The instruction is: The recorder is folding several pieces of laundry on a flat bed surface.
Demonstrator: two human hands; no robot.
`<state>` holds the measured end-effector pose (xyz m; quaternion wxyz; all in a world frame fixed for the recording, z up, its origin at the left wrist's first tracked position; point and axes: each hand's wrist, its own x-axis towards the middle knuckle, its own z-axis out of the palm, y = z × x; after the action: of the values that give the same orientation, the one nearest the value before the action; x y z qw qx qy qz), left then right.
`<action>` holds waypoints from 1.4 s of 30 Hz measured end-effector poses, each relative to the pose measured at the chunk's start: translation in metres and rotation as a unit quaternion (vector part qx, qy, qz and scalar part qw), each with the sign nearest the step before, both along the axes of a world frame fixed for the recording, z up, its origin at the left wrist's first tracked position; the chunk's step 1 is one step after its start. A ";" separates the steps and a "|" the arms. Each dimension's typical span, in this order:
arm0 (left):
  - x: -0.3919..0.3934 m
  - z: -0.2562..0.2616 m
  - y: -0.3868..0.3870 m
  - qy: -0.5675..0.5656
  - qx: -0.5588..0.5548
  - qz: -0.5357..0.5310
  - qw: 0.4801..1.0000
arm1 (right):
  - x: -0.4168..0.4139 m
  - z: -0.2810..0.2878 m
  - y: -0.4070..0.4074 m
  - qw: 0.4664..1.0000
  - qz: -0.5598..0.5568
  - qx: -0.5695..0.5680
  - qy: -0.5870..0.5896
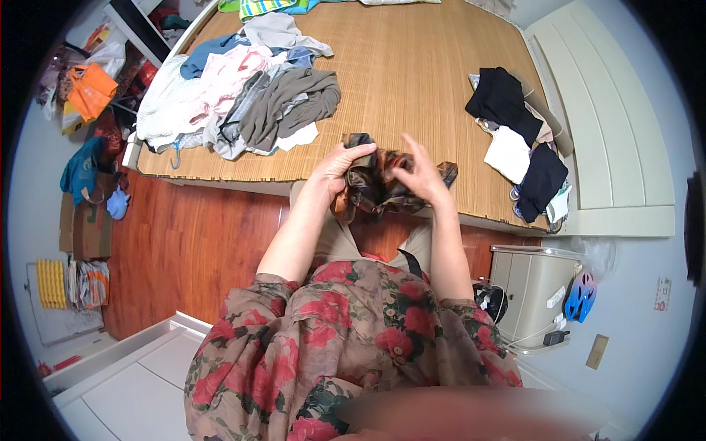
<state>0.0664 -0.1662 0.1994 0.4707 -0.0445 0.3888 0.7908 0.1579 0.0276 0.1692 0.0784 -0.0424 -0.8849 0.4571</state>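
A dark patterned cloth garment is bunched up in front of me at the near edge of a bed with a woven bamboo mat. My left hand grips its left side, the thumb lying over the fabric. Over its right part is my right hand, index finger raised and thumb apart from it; whether the other fingers pinch the cloth cannot be told. A loose heap of clothes lies on the mat to the left, a grey-brown garment on top. To the right lie folded clothes, among them a black one and a white one.
The bed has a pale headboard on the right. Below it stand a bedside cabinet and a blue and pink helmet. On the left are a cardboard box, an orange bag and a blue toy-like object above the wooden floor.
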 end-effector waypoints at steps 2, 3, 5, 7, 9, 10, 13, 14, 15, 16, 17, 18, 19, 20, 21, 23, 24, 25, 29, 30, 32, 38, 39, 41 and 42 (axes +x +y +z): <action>0.001 0.018 0.007 0.065 -0.006 -0.039 0.997 | -0.004 0.025 -0.021 0.997 0.038 0.060 0.004; 0.003 0.020 0.010 0.117 -0.014 -0.073 0.990 | -0.009 0.023 -0.025 0.992 0.036 0.101 0.065; 0.005 0.015 0.018 0.171 0.011 -0.107 0.979 | -0.018 0.016 -0.023 0.981 0.032 0.143 0.127; 0.007 0.018 0.018 0.163 0.028 -0.124 0.978 | -0.023 -0.004 -0.015 0.987 0.050 0.053 0.145; 0.005 0.015 0.015 0.238 -0.020 -0.137 0.961 | -0.016 -0.013 -0.012 0.989 0.024 -0.139 0.039; 0.004 0.011 0.013 0.344 -0.031 -0.127 0.930 | -0.011 -0.004 -0.011 0.985 -0.009 -0.170 0.008; -0.001 -0.007 0.010 0.608 -0.334 -0.177 0.699 | -0.008 0.007 -0.005 0.985 -0.052 -0.164 -0.001; -0.003 -0.017 0.012 0.608 -0.332 -0.177 0.699 | -0.008 0.008 -0.006 0.982 -0.046 -0.182 -0.039; -0.006 -0.025 0.014 0.604 -0.423 -0.163 0.655 | -0.008 0.013 -0.010 0.976 -0.038 -0.200 -0.078; -0.008 -0.032 0.015 0.593 -0.511 -0.146 0.605 | -0.009 0.018 -0.012 0.988 -0.006 -0.131 -0.079; -0.012 -0.039 0.013 0.592 -0.511 -0.146 0.606 | -0.009 0.023 -0.014 0.988 -0.005 -0.131 -0.079; -0.012 -0.039 0.010 0.643 -0.474 -0.058 0.598 | -0.006 0.032 -0.017 0.985 0.039 -0.133 -0.102; -0.012 -0.035 0.005 0.686 -0.435 0.033 0.583 | -0.004 0.044 -0.022 0.979 0.087 -0.136 -0.122; -0.011 -0.030 0.003 0.638 -0.413 0.051 0.648 | -0.001 0.057 -0.028 0.979 0.114 -0.127 -0.111; -0.010 -0.018 0.005 0.639 -0.410 0.051 0.649 | -0.002 0.048 -0.023 0.980 0.112 -0.125 -0.110; -0.009 0.002 0.007 0.223 -0.150 -0.129 0.955 | -0.005 0.020 -0.009 0.990 0.061 -0.097 -0.079; -0.003 0.001 0.005 0.175 -0.074 -0.116 0.975 | -0.003 0.030 -0.011 0.977 -0.017 -0.128 -0.167; -0.001 0.001 0.004 0.175 -0.075 -0.114 0.975 | -0.005 0.023 -0.006 0.977 -0.015 -0.128 -0.167; 0.002 0.001 0.002 0.209 0.058 -0.103 0.971 | -0.004 0.023 -0.003 0.997 -0.041 -0.060 0.020; -0.001 -0.009 0.005 0.312 -0.015 -0.102 0.944 | -0.003 0.025 -0.004 0.982 -0.041 -0.184 0.007; -0.006 -0.030 0.010 0.445 -0.131 -0.064 0.884 | 0.000 0.035 -0.005 0.916 -0.031 -0.394 -0.071; 0.000 -0.020 0.014 0.463 -0.159 0.041 0.871 | 0.018 0.069 -0.019 0.889 0.115 -0.437 -0.070; 0.001 -0.013 0.016 0.425 -0.123 0.058 0.895 | 0.017 0.074 -0.020 0.894 0.133 -0.423 -0.064; 0.000 -0.008 0.016 0.404 -0.126 0.062 0.904 | 0.022 0.082 -0.022 0.908 0.136 -0.392 -0.066; -0.001 -0.009 0.013 0.438 -0.164 0.048 0.883 | 0.026 0.083 -0.025 0.919 0.141 -0.362 -0.071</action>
<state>0.0658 -0.1531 0.1902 0.2000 0.2116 0.6767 0.6762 0.1841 0.0022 0.2524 -0.0706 0.0248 -0.6594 0.7481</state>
